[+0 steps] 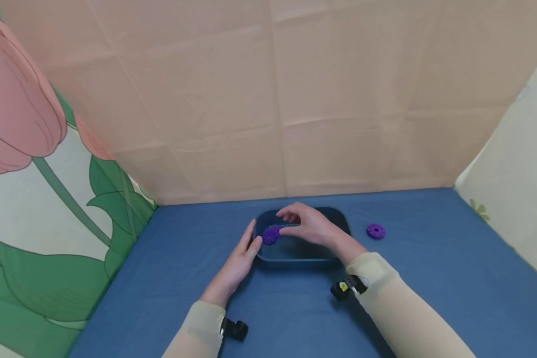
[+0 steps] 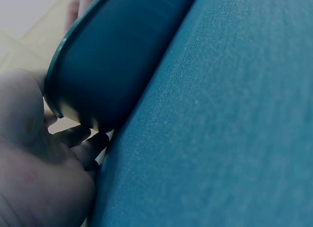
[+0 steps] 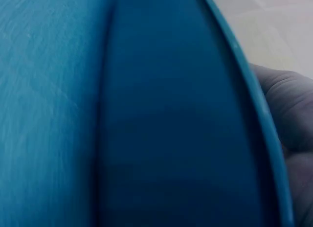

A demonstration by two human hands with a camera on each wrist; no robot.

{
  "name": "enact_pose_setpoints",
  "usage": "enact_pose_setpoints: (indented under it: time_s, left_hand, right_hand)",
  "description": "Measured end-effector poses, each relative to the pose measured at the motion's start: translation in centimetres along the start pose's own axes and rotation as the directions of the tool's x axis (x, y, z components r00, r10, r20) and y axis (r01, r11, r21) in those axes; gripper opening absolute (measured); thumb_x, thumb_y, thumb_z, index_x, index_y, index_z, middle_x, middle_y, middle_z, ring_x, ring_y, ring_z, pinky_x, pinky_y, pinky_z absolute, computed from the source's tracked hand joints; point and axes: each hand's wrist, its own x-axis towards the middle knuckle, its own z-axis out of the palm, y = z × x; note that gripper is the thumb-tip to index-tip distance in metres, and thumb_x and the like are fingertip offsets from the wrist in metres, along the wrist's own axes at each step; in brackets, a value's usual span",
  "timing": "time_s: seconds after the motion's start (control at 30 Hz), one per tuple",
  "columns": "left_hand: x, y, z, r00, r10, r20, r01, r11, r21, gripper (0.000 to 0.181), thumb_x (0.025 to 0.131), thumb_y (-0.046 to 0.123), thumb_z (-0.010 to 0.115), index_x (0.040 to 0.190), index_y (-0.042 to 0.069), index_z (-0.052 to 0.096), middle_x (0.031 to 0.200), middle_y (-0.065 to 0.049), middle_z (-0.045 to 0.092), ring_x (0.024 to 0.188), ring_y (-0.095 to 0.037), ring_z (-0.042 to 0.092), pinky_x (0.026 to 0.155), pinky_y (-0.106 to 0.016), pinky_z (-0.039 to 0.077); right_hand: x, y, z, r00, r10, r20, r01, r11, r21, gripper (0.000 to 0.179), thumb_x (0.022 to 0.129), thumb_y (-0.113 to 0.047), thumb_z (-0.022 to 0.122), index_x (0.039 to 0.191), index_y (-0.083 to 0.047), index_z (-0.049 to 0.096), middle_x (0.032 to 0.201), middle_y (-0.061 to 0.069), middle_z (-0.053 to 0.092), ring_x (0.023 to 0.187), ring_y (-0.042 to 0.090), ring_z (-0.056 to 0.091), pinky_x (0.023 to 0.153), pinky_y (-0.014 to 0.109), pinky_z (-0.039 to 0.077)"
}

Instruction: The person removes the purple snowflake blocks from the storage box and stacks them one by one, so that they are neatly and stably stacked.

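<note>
A dark blue plastic bin [image 1: 295, 260] stands on the blue table cover. Against its left end lies my left hand [image 1: 238, 263], fingers extended along the outer wall and thumb at the rim. Seen from the left wrist, fingertips [image 2: 90, 146] are right at the low part of the bin's wall. Purple slotted discs [image 1: 270, 235] overlap inside the bin's left end. Over the bin hovers my right hand [image 1: 311, 226], fingers bent, with a gap between them and the thumb; the thumb tip is right beside the discs. The bin's wall hides most of this hand in the right wrist view.
Another purple disc [image 1: 376, 231] with a centre hole lies on the blue table cover [image 1: 429, 278], right of the bin. Behind the table hangs a beige sheet [image 1: 286, 99]. A wall with painted tulips [image 1: 22, 99] borders the left side.
</note>
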Motion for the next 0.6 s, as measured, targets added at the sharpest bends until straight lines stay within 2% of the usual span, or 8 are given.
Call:
enact_pose_setpoints:
  time_s: [0.27, 0.43, 0.6]
  left_hand:
    - [0.0, -0.2, 0.0, 0.999, 0.035, 0.009, -0.035, 0.999, -0.004, 0.075, 0.092, 0.074, 0.042, 0.156, 0.050, 0.011, 0.166, 0.016, 0.009, 0.155, -0.019, 0.004, 0.122, -0.061, 0.008]
    - [0.0, -0.3, 0.0, 0.999, 0.037, 0.007, -0.037, 0.999, -0.009, 0.071, 0.093, 0.073, 0.043, 0.153, 0.053, 0.013, 0.165, 0.018, 0.010, 0.155, -0.017, 0.004, 0.123, -0.059, 0.007]
    - [-1.0, 1.5, -0.3, 0.999, 0.023, 0.041, -0.022, 0.999, -0.024, 0.072, 0.098, 0.063, 0.044, 0.158, 0.042, 0.011, 0.166, 0.012, 0.007, 0.155, -0.019, 0.002, 0.123, -0.057, 0.007]
  right_hand:
    - [1.4, 0.1, 2.0, 0.998, -0.018, 0.066, 0.023, 0.997, -0.078, 0.051, 0.085, -0.033, 0.080, 0.131, -0.016, 0.065, 0.121, 0.008, 0.064, 0.112, 0.027, 0.061, 0.098, 0.045, 0.050]
    - [1.7, 0.4, 2.8, 0.996, -0.019, 0.090, 0.031, 0.991, -0.130, 0.053, 0.084, -0.034, 0.081, 0.132, -0.017, 0.064, 0.129, 0.004, 0.063, 0.119, 0.023, 0.059, 0.104, 0.044, 0.048]
    - [1.8, 0.6, 3.2, 0.993, -0.042, 0.113, 0.059, 0.986, -0.156, 0.056, 0.084, -0.031, 0.081, 0.135, -0.014, 0.063, 0.133, 0.006, 0.062, 0.123, 0.023, 0.057, 0.107, 0.044, 0.045]
